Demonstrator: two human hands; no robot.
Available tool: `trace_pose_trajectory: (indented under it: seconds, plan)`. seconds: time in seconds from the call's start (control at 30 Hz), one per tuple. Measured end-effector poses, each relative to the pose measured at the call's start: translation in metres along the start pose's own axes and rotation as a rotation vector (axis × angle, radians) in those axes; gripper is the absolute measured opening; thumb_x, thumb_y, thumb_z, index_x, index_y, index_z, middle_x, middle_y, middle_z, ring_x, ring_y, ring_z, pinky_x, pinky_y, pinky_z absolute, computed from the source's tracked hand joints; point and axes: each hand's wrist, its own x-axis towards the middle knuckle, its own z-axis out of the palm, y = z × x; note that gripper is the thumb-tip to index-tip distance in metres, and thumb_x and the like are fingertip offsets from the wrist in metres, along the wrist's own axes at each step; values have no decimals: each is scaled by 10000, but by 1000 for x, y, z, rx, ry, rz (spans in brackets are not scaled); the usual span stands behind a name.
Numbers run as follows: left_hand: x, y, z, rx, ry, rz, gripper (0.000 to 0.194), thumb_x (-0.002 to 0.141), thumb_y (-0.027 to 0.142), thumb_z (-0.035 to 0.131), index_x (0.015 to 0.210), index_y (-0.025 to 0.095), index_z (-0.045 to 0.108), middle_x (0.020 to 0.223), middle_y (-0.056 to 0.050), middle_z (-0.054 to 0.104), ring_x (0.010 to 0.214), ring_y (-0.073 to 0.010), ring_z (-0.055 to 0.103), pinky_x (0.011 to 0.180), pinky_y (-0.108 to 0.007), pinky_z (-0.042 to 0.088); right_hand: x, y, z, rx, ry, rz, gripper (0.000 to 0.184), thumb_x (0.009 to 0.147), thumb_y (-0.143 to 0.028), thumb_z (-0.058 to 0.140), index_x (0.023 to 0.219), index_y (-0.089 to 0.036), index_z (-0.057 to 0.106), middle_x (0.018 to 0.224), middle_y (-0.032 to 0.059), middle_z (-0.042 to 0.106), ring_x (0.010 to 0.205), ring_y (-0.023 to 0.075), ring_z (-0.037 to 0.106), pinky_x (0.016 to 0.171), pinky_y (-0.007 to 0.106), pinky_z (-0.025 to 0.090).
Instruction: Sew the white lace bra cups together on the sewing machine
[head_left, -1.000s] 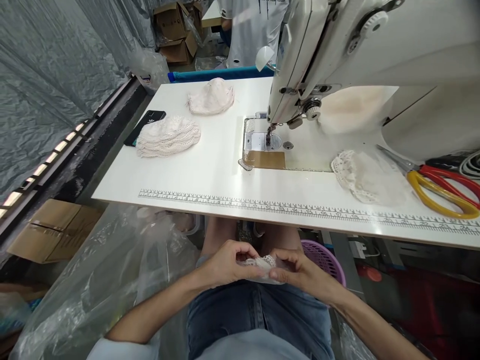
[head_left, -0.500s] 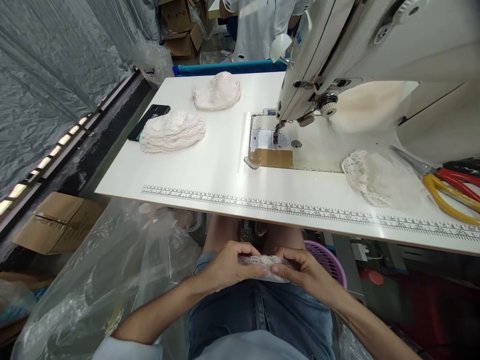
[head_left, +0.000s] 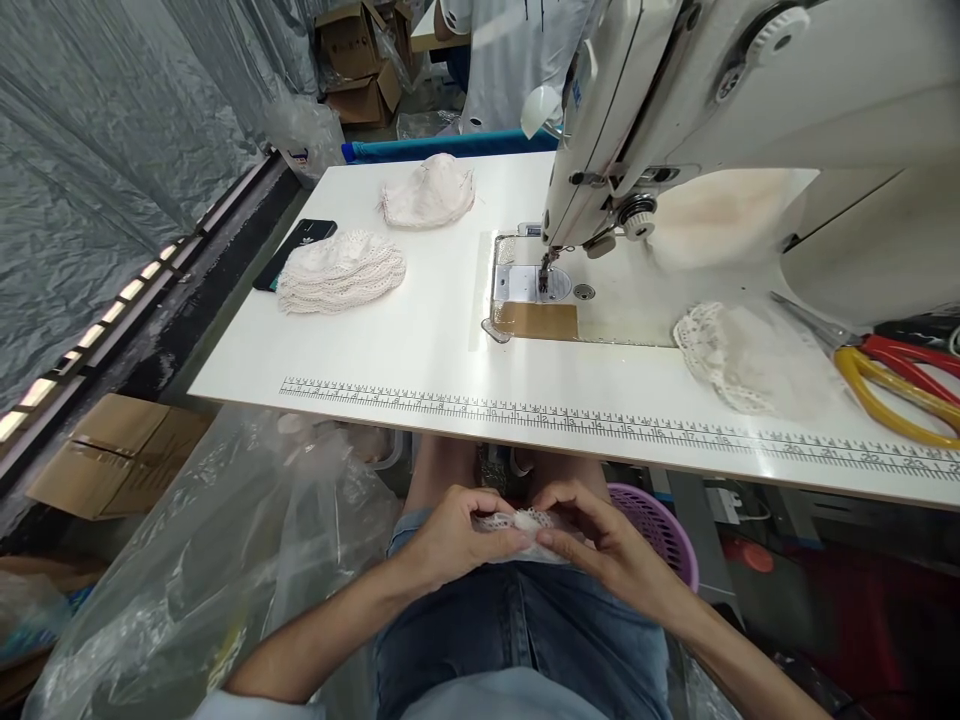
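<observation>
Both hands meet over my lap, below the table edge. My left hand (head_left: 450, 535) and my right hand (head_left: 600, 545) pinch a small white lace piece (head_left: 521, 522) between their fingers, thumbs pressed on it. Up on the white sewing table (head_left: 442, 330) lie a stack of lace pieces (head_left: 341, 272) at the left, a single pale piece (head_left: 427, 190) behind it, and another lace piece (head_left: 731, 355) at the right. The sewing machine (head_left: 712, 90) stands at the back right, its needle over the metal plate (head_left: 536, 285).
Yellow and red scissors (head_left: 892, 385) lie at the table's right end. A black phone (head_left: 294, 250) sits by the lace stack. A clear plastic bag (head_left: 225, 560) fills the floor at my left, a purple basket (head_left: 660, 525) is under the table. Another person stands beyond the table.
My hands have stayed over my lap, with the fingers shifting slightly on the lace piece. The view itself swayed a little.
</observation>
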Motion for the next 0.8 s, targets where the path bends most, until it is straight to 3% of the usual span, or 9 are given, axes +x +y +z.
trace_pose_trajectory:
  seconds: [0.33,0.57,0.8]
  plan:
    - [-1,0,0,-45,-71,44,193,688,259,696,778,88,694,682,10,516,608,-75,416,551,-187,294,2,-4,-2,-37,-63,1,160,875,-376,539,972,-250,539,896,10,561,826,160,533,674,235,404]
    - [2,-6,1,-121,-97,-2,214,676,272,710,777,84,690,689,5,520,622,-80,423,557,-187,302,3,-2,-2,-77,-55,-6,183,868,-343,549,777,-217,451,763,-24,490,688,125,453,598,224,345]
    - [4,-8,2,-175,-72,-90,326,637,358,736,804,81,699,679,-10,543,621,-96,447,561,-200,330,3,0,0,-8,-51,-39,172,880,-323,533,781,-214,443,806,-9,507,740,134,474,647,231,366]
